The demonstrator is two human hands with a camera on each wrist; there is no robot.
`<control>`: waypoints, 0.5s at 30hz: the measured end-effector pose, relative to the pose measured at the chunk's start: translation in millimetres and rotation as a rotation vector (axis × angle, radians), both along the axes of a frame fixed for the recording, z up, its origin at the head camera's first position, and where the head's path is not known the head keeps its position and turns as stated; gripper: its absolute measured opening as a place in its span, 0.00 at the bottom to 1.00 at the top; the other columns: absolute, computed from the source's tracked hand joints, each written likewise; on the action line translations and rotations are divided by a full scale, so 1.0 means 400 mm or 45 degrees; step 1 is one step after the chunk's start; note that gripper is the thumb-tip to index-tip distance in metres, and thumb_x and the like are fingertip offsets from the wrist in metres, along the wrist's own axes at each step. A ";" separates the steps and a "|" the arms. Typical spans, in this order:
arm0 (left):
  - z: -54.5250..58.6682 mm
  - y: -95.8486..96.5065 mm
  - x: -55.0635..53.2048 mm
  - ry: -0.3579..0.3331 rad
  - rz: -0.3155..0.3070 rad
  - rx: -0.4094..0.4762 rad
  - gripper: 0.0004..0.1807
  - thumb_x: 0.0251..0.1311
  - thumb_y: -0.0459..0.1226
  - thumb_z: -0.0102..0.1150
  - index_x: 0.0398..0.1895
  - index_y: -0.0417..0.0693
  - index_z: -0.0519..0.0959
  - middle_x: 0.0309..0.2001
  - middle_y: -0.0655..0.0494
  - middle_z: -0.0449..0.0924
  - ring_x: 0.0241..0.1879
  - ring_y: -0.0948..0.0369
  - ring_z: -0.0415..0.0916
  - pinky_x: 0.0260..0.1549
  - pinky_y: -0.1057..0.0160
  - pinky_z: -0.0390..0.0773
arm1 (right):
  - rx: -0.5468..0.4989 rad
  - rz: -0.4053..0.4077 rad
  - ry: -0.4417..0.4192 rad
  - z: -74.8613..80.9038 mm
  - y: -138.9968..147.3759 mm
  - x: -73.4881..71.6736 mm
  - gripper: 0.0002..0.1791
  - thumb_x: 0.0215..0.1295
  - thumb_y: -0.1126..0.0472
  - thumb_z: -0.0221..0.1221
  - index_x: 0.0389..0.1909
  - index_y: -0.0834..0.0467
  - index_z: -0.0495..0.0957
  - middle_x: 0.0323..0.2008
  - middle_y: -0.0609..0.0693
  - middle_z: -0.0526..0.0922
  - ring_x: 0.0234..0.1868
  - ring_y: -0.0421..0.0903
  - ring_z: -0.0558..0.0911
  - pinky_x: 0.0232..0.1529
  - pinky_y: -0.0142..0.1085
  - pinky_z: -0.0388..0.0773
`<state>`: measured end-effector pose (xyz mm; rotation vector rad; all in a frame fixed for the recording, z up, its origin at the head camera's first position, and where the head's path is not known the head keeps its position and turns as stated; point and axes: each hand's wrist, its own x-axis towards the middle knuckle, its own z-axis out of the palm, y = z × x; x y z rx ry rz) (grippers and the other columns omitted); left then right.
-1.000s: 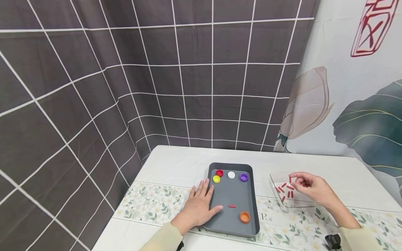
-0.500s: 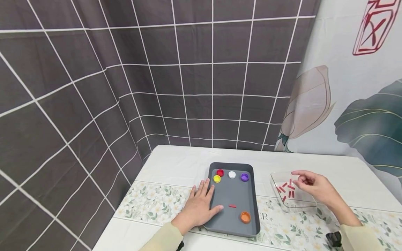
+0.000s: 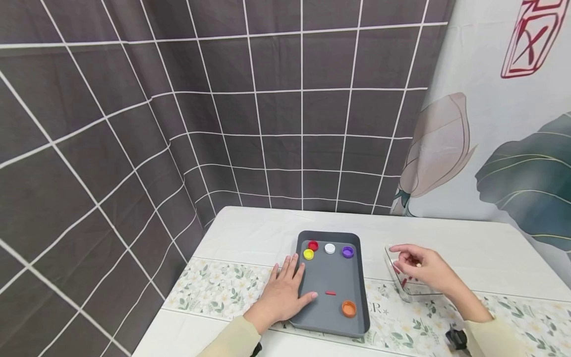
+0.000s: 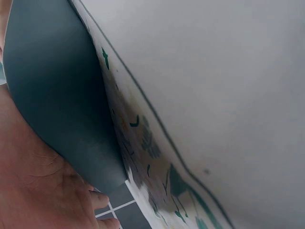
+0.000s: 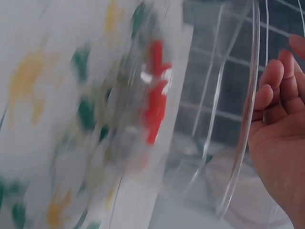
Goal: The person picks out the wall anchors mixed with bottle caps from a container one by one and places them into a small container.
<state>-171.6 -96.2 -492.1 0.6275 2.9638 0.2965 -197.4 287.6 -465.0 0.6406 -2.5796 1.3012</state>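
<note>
My left hand [image 3: 281, 295] lies with spread fingers over the left rim of a dark grey tray [image 3: 332, 272]. In the left wrist view its palm [image 4: 43, 176] is against the tray's side [image 4: 62, 90]. My right hand [image 3: 426, 270] hovers over a clear glass dish [image 3: 406, 297], thumb and index fingertip apart, with nothing visible between them. Small red sticks [image 3: 404, 283] lie in the dish, mostly hidden by this hand. The right wrist view shows the loosely bent fingers [image 5: 271, 76] beside the dish's rim and a blurred cluster of red sticks [image 5: 155, 112].
Inside the tray, red [image 3: 313, 245], yellow [image 3: 308, 254], white [image 3: 329, 248] and purple [image 3: 347, 252] caps sit at the far end. An orange cap [image 3: 349, 309] and one red stick [image 3: 330, 293] are nearer. A floral runner [image 3: 218, 287] crosses the white table.
My right hand first has its fingertips at an upright red stick over the dish, draws slightly right off it, then shifts left across the dish and covers most sticks. The left hand stays put.
</note>
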 end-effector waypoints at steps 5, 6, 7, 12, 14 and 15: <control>-0.001 0.001 -0.002 0.009 -0.010 0.014 0.47 0.70 0.67 0.44 0.79 0.44 0.58 0.82 0.45 0.43 0.81 0.47 0.39 0.75 0.39 0.45 | -0.024 0.248 0.091 -0.004 -0.055 -0.014 0.16 0.60 0.74 0.67 0.50 0.64 0.82 0.28 0.41 0.78 0.24 0.36 0.73 0.21 0.30 0.72; -0.004 0.000 -0.003 0.015 -0.010 0.016 0.47 0.70 0.67 0.43 0.79 0.44 0.58 0.82 0.45 0.43 0.81 0.47 0.39 0.75 0.39 0.45 | -0.017 0.290 0.089 -0.004 -0.064 -0.017 0.16 0.61 0.73 0.67 0.50 0.63 0.82 0.28 0.42 0.78 0.24 0.36 0.73 0.22 0.29 0.72; -0.004 0.000 -0.003 0.015 -0.009 0.012 0.47 0.70 0.67 0.43 0.79 0.44 0.58 0.82 0.45 0.43 0.81 0.48 0.39 0.75 0.39 0.45 | -0.009 0.330 0.084 -0.004 -0.074 -0.021 0.16 0.61 0.73 0.66 0.50 0.63 0.82 0.29 0.42 0.79 0.25 0.36 0.73 0.23 0.29 0.73; -0.005 0.001 -0.004 0.012 0.002 -0.012 0.47 0.70 0.67 0.42 0.80 0.46 0.58 0.82 0.46 0.42 0.81 0.49 0.39 0.76 0.41 0.46 | 0.071 0.513 -0.013 0.010 -0.123 -0.036 0.16 0.64 0.70 0.65 0.53 0.63 0.81 0.33 0.45 0.79 0.31 0.36 0.76 0.31 0.30 0.76; -0.002 0.001 -0.003 0.009 0.006 -0.021 0.47 0.69 0.68 0.43 0.80 0.46 0.58 0.82 0.46 0.42 0.81 0.49 0.40 0.76 0.41 0.46 | 0.096 0.590 -0.064 0.016 -0.143 -0.042 0.16 0.66 0.68 0.65 0.54 0.63 0.81 0.34 0.47 0.80 0.33 0.37 0.77 0.34 0.31 0.78; -0.002 0.002 -0.002 0.011 0.008 -0.024 0.47 0.69 0.68 0.42 0.80 0.46 0.58 0.82 0.46 0.42 0.81 0.49 0.40 0.76 0.41 0.46 | 0.112 0.620 -0.087 0.016 -0.152 -0.046 0.16 0.66 0.67 0.66 0.54 0.62 0.81 0.35 0.49 0.80 0.34 0.38 0.77 0.34 0.31 0.78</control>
